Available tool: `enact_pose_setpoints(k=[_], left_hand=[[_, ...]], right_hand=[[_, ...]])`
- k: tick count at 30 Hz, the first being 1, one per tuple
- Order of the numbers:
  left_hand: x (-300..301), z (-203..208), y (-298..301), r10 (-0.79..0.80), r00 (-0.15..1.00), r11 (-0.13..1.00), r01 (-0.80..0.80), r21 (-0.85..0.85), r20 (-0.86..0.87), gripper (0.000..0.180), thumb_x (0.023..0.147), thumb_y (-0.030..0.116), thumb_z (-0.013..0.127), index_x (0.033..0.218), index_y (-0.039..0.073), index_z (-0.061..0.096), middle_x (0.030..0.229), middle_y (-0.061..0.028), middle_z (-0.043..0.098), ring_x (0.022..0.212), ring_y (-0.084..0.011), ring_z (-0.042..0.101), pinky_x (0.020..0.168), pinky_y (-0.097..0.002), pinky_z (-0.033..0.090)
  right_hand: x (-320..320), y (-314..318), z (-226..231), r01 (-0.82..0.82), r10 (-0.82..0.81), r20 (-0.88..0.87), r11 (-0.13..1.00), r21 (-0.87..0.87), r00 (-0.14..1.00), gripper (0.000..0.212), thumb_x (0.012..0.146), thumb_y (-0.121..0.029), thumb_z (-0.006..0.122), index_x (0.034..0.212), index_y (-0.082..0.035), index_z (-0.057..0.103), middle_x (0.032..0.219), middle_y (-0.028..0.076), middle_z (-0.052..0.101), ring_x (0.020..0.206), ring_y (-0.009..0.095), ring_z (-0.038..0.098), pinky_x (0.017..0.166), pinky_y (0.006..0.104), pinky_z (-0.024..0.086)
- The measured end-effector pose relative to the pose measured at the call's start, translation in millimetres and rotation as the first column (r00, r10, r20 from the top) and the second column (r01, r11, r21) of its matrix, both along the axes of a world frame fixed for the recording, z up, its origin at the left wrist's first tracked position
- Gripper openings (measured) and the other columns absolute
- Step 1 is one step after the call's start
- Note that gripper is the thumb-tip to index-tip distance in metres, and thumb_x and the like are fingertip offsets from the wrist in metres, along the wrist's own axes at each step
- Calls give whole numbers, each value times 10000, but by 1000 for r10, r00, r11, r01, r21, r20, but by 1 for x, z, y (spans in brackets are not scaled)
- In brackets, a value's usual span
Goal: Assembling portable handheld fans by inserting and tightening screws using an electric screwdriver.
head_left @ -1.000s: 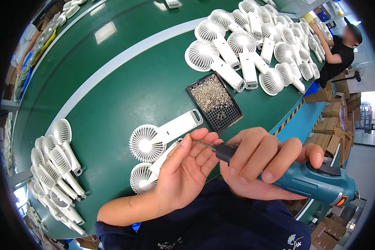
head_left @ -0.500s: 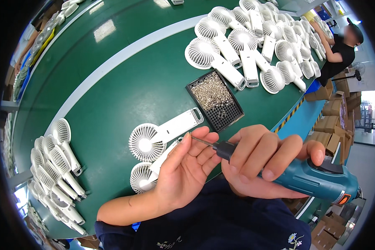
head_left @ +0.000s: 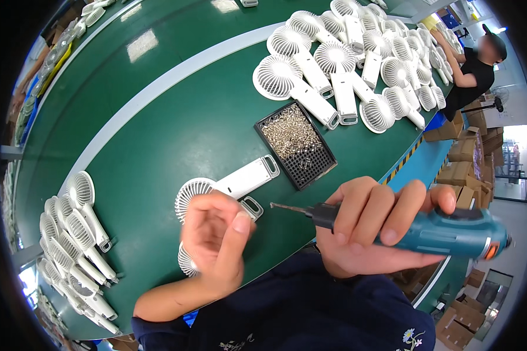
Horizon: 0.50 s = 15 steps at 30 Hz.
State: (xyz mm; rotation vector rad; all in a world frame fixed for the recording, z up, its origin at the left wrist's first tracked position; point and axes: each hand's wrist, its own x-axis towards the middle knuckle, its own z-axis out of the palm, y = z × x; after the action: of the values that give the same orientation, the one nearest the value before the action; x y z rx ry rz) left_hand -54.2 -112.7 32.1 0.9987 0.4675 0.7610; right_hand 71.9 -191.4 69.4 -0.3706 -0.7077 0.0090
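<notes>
My right hand [head_left: 372, 225] is wrapped round a teal electric screwdriver [head_left: 445, 233], its thin bit pointing left. A tiny metal piece, seemingly a screw, sits at the bit's tip. My left hand [head_left: 216, 234] is curled, thumb pressed toward the index finger and slightly blurred; whatever it may hold is hidden. Behind that hand lie two white handheld fans: the upper fan [head_left: 240, 178] shows its handle and part of its grille, while the lower fan [head_left: 187, 260] is mostly covered. A black tray [head_left: 305, 176] of small silvery screws [head_left: 290, 133] lies beyond the bit.
Many white fans [head_left: 336, 58] are heaped at the far right of the green table [head_left: 146, 152]. Another row of fans [head_left: 79, 245] lies at the left. A person in black [head_left: 480, 70] reaches toward the far heap. Cardboard boxes [head_left: 459, 172] stand off the table's right side.
My left hand has drawn away from the bit's tip, moving left, and its fingers have curled. The screwdriver stays in my right hand, nearly in place.
</notes>
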Motion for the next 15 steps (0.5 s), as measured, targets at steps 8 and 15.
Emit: enact_pose_setpoints(k=[8, 15], left_hand=[[11, 27, 43, -157, 869, 608, 459, 648, -469, 320, 637, 22, 818, 932, 24, 696, 841, -56, 548, 736, -183, 543, 597, -289, 429], [12, 18, 41, -200, 895, 594, 435, 676, -399, 215, 642, -17, 806, 834, 37, 725, 732, -21, 547, 675, -154, 538, 586, -277, 419]], right_hand=[[8, -15, 3, -139, 127, -141, 987, -80, 982, 630, 946, -651, 311, 1330, -156, 375, 732, 64, 485, 380, 170, 425, 331, 307, 409], [9, -16, -1, -256, 229, -210, 960, -113, 950, 663, 906, -699, 360, 1334, -193, 381, 726, 63, 489, 378, 170, 420, 332, 305, 384]])
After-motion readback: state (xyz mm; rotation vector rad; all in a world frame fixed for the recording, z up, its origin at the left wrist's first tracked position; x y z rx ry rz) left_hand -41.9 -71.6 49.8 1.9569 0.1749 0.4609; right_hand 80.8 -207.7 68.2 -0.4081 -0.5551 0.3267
